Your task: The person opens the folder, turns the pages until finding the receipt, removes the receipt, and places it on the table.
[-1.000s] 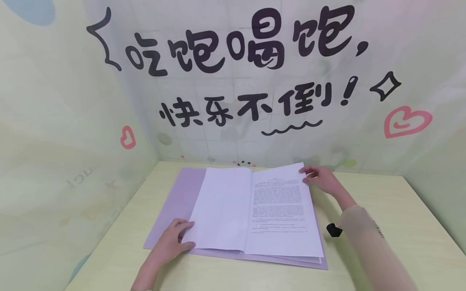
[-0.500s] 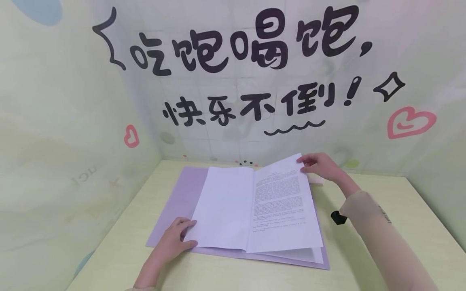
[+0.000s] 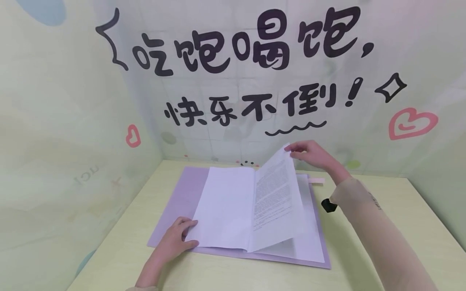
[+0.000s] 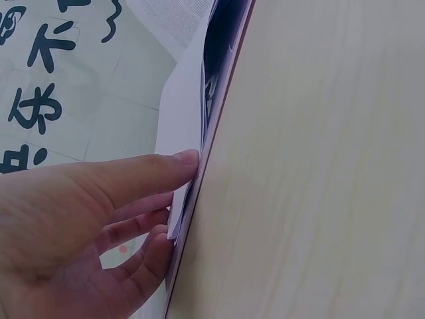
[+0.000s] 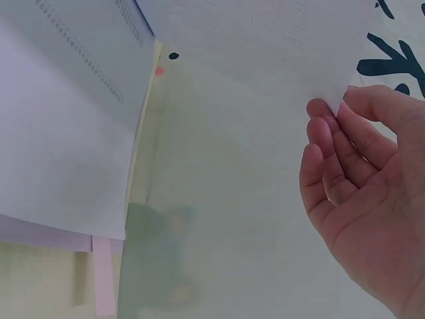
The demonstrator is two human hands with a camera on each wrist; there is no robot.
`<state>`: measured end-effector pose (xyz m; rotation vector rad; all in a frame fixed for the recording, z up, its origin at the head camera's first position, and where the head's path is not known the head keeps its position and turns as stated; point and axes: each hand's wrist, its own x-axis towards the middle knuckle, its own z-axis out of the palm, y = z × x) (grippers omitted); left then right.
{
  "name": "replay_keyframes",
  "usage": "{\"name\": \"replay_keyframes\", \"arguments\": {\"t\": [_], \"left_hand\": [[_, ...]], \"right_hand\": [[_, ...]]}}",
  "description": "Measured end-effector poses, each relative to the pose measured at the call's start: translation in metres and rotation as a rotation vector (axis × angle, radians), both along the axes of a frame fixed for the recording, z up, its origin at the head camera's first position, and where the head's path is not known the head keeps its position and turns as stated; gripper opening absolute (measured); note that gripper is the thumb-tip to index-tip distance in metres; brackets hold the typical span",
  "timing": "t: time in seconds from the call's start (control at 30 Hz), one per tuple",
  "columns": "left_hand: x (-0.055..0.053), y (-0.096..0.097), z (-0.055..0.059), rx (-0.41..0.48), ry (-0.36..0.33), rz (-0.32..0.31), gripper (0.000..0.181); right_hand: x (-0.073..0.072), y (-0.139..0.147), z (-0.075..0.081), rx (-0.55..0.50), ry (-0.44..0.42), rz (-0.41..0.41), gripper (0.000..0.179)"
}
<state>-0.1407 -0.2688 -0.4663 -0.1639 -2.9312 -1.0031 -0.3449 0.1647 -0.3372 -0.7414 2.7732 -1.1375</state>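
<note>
A document folder with a purple cover [image 3: 178, 194] lies spread on the table, holding white sheets. My right hand [image 3: 307, 153] pinches the top outer corner of a printed page [image 3: 274, 198] between thumb and fingers. That page stands raised and slanted over the right side, its lower part curving back to the fold. In the right wrist view the corner sits between thumb and fingertips. My left hand [image 3: 176, 236] rests at the lower left corner of the blank left page [image 3: 222, 206]. Its thumb touches the front edge in the left wrist view, with the fingers along the side.
A pale pink strip [image 3: 316, 180] sticks out past the folder's right side. Near the right sleeve a small black object [image 3: 329, 205] shows. Behind the pale wood table [image 3: 375, 214] hangs a printed backdrop [image 3: 233, 141] with large black characters.
My right hand has lifted the page corner up and to the left, uncovering the sheet beneath and the pink strip. The left hand stays at its corner.
</note>
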Motion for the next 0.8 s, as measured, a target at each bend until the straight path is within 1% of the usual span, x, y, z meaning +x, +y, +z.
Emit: {"name": "replay_keyframes", "arguments": {"t": [0.17,0.3,0.4,0.53,0.8], "left_hand": [[-0.003,-0.002,-0.003,-0.016,0.007,-0.008,0.060],[-0.003,-0.002,-0.003,-0.020,0.013,-0.014,0.059],[-0.003,0.000,-0.001,-0.024,0.016,-0.017,0.058],[-0.003,0.001,0.000,-0.020,-0.001,-0.011,0.058],[-0.004,0.003,0.000,-0.008,-0.018,0.008,0.058]], "right_hand": [[-0.002,-0.011,0.008,-0.022,0.003,0.031,0.033],[-0.003,-0.021,0.011,-0.029,0.024,0.043,0.033],[-0.004,-0.027,0.012,-0.041,0.036,0.038,0.033],[-0.004,-0.037,0.011,-0.059,0.048,0.031,0.032],[-0.005,-0.064,0.011,-0.126,0.055,0.036,0.034]]}}
